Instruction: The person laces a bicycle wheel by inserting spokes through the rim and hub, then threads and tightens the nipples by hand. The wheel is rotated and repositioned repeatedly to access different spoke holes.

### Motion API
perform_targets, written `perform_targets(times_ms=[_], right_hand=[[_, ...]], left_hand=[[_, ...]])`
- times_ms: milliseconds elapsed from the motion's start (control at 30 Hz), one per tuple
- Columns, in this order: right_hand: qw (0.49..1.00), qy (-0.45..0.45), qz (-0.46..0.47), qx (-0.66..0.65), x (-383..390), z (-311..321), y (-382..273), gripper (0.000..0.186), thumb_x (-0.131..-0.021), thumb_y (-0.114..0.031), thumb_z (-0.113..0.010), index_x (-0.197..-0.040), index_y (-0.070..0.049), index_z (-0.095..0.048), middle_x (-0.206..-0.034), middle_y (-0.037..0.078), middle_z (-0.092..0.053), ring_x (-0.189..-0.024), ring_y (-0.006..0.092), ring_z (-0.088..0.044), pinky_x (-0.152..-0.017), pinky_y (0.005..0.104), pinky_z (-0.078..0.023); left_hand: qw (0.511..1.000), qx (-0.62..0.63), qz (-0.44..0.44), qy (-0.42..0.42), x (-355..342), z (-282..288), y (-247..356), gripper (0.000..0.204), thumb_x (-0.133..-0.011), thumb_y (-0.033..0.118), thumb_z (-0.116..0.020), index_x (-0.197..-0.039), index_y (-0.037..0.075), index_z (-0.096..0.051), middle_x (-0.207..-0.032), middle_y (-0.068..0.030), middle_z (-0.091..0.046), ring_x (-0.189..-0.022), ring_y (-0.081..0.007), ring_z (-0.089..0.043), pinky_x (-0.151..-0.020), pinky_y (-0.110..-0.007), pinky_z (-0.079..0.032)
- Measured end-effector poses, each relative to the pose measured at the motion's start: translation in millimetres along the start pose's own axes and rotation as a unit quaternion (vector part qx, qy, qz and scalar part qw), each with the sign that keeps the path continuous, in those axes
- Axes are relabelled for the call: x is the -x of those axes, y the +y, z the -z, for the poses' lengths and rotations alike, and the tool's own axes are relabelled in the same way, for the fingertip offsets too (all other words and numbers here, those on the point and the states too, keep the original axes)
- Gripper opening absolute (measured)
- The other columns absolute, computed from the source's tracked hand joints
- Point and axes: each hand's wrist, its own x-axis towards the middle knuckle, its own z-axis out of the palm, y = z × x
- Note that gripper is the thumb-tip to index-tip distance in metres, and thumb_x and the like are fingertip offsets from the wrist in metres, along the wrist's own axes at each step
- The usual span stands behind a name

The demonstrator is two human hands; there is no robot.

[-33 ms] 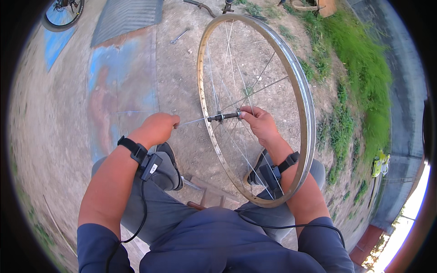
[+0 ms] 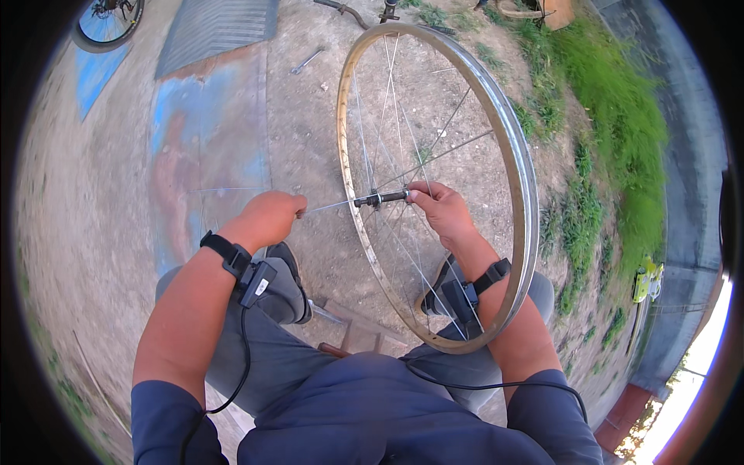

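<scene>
A bare bicycle wheel rim [image 2: 528, 209] without a tyre stands tilted in front of me, partly laced with thin spokes. Its dark hub [image 2: 384, 198] sits in the middle. The fingers of my right hand [image 2: 446, 213] reach in among the spokes and pinch the hub's right end. Left of the rim, my left hand [image 2: 267, 218] is closed on a thin spoke [image 2: 329, 207], which runs from my fingers to the hub's left end. A straight thin line, perhaps the same spoke, shows beyond that hand. The rim's lower part passes in front of my right forearm.
A wrench [image 2: 307, 61] lies on the dirt beyond the blue-stained sheet [image 2: 232, 116]. Farther off are a corrugated panel [image 2: 217, 35], another bicycle wheel [image 2: 111, 27] and a handlebar [image 2: 341, 9]. Grass [image 2: 612, 124] grows along a wall [image 2: 690, 170] at right. Cables hang by both arms.
</scene>
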Motion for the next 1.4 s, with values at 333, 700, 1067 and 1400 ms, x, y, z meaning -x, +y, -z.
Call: perform_targets(times_ms=[333, 700, 1067, 1400], right_hand=[[0.999, 0.013, 0.026, -0.025, -9, -2, 7, 0.023, -0.095, -0.012, -0.073, -0.112, 0.003, -0.07, -0.096, 0.006, -0.072, -0.091, 0.0108, -0.066, -0.085, 0.0247, -0.049], [0.999, 0.034, -0.017, -0.002, -11, -1, 4, 0.029, -0.099, -0.015, -0.07, -0.124, -0.003, -0.063, -0.092, 0.005, -0.074, -0.052, 0.0021, -0.042, -0.046, 0.02, -0.029], [0.997, 0.045, -0.005, 0.057, -12, 8, 3, 0.041, -0.099, -0.014, -0.068, -0.133, 0.007, -0.058, -0.101, 0.008, -0.073, -0.097, 0.0131, -0.068, -0.093, 0.025, -0.047], [0.999, 0.033, -0.018, 0.02, -6, -8, 4, 0.043, -0.096, -0.01, -0.071, -0.137, -0.001, -0.061, -0.096, 0.004, -0.07, -0.094, 0.0108, -0.063, -0.09, 0.0259, -0.045]], left_hand=[[0.999, -0.038, 0.028, -0.009, -1, 10, 12, 0.02, -0.087, 0.0, -0.059, -0.102, 0.01, -0.065, -0.087, -0.0183, -0.069, -0.087, -0.043, -0.067, -0.072, -0.054, -0.05], [0.999, -0.044, 0.025, -0.01, 2, 20, 20, 0.015, -0.088, 0.001, -0.059, -0.099, 0.008, -0.066, -0.088, -0.0182, -0.069, -0.089, -0.0428, -0.067, -0.074, -0.054, -0.052], [0.989, -0.042, 0.116, -0.076, 27, 57, -21, 0.019, -0.087, 0.0, -0.06, -0.101, 0.008, -0.069, -0.095, -0.0169, -0.072, -0.092, -0.0412, -0.067, -0.075, -0.049, -0.052], [0.87, 0.479, 0.119, 0.006, 31, 84, 33, 0.008, -0.104, 0.012, -0.057, -0.108, 0.007, -0.06, -0.099, -0.008, -0.074, -0.064, -0.0046, -0.048, -0.059, -0.022, -0.04]])
